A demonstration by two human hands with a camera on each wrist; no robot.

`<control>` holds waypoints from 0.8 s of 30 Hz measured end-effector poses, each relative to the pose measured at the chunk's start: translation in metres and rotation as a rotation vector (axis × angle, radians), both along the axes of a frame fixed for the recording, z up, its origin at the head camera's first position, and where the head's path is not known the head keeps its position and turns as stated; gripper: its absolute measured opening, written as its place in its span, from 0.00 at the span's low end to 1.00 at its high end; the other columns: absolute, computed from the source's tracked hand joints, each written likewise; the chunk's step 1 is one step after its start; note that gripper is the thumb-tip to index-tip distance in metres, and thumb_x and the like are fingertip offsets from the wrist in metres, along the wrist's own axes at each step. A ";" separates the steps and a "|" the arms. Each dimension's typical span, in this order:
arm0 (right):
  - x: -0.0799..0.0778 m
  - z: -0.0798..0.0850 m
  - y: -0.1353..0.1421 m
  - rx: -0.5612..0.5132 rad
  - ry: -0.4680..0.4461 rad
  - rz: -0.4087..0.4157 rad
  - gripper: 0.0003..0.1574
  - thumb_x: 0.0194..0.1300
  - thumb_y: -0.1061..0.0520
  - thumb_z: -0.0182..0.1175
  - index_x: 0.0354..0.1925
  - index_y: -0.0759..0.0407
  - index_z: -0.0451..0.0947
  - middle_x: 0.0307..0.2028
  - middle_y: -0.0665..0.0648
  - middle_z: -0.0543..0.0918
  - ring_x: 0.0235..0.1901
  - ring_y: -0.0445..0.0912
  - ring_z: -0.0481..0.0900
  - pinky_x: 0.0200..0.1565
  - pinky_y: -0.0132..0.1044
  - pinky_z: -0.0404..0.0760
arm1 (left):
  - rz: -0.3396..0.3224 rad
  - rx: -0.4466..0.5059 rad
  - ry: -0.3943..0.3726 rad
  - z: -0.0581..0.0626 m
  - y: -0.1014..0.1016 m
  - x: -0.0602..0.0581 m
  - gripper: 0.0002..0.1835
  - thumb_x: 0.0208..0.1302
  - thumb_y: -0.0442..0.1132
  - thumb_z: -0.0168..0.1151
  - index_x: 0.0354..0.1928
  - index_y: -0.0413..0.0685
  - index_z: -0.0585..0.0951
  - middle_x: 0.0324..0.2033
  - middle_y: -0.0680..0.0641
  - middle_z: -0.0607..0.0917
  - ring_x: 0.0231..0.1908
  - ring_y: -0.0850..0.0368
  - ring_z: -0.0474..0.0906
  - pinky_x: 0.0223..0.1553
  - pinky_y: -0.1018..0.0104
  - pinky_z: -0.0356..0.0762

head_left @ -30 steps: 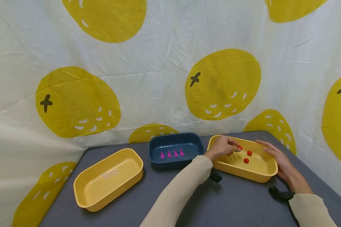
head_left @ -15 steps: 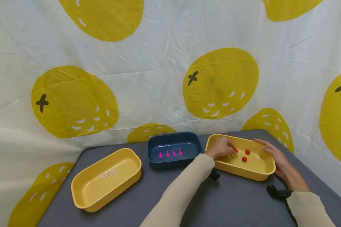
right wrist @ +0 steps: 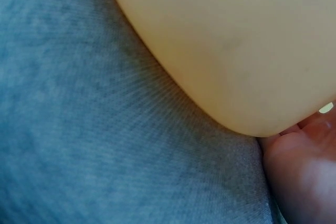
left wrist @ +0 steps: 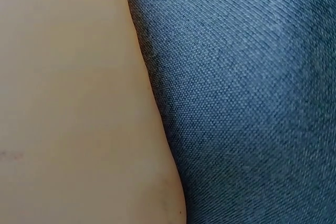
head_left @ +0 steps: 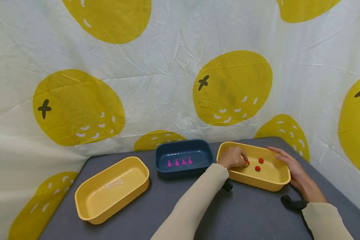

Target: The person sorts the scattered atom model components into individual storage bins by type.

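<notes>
In the head view, my left hand point(head_left: 234, 157) reaches into the yellow bin point(head_left: 258, 184) on the right. Its fingertips pinch a small red ball point(head_left: 247, 162) low in the bin, partly hidden by the fingers. Two more red balls lie on the bin floor: one toward the back point(head_left: 261, 160), one nearer the front point(head_left: 258, 168). My right hand point(head_left: 295, 170) rests along the bin's right end with fingers extended at the rim. In the right wrist view, that hand point(right wrist: 310, 174) touches the bin's outer wall point(right wrist: 236, 66). The left wrist view shows only the bin's wall point(left wrist: 79, 98) and cloth.
A dark blue bin point(head_left: 180, 174) with several pink pear-shaped pieces point(head_left: 184, 161) stands beside the right bin. Farther left, another yellow bin point(head_left: 120, 206) holds several thin pale sticks point(head_left: 114, 184). All stand on a grey cloth-covered table point(head_left: 156, 206) before a patterned curtain point(head_left: 156, 100).
My left hand has moved down and slightly left inside the bin, bringing the pinched red ball near the floor. The right hand stays at the bin's end. The head view shifted slightly.
</notes>
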State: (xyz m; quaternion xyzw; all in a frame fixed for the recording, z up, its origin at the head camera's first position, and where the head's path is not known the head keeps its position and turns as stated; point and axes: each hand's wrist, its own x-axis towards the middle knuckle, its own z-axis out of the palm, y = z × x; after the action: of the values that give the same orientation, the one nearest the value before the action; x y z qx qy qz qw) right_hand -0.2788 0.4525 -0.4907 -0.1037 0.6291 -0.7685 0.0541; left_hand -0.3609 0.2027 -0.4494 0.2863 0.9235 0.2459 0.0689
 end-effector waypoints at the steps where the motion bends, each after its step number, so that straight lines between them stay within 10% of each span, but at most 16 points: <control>1: 0.000 0.001 0.000 0.003 0.000 0.001 0.28 0.86 0.56 0.38 0.76 0.42 0.66 0.59 0.33 0.80 0.54 0.36 0.84 0.49 0.39 0.88 | -0.004 0.000 0.001 0.000 0.000 0.000 0.05 0.58 0.48 0.78 0.34 0.61 0.92 0.33 0.62 0.84 0.32 0.64 0.72 0.33 0.73 0.69; 24: 0.000 0.003 0.001 -0.031 -0.012 0.021 0.28 0.86 0.57 0.37 0.75 0.42 0.68 0.59 0.34 0.80 0.54 0.37 0.84 0.48 0.39 0.88 | -0.106 0.108 -0.047 0.026 -0.026 -0.002 0.12 0.63 0.47 0.74 0.47 0.58 0.91 0.39 0.62 0.88 0.34 0.69 0.77 0.35 0.78 0.73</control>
State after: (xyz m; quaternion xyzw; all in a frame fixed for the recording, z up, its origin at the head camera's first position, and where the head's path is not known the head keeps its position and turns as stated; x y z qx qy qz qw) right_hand -0.2790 0.4535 -0.4877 -0.1064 0.6155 -0.7783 0.0643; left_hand -0.3627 0.1762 -0.4232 0.3321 0.8906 0.2981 0.0877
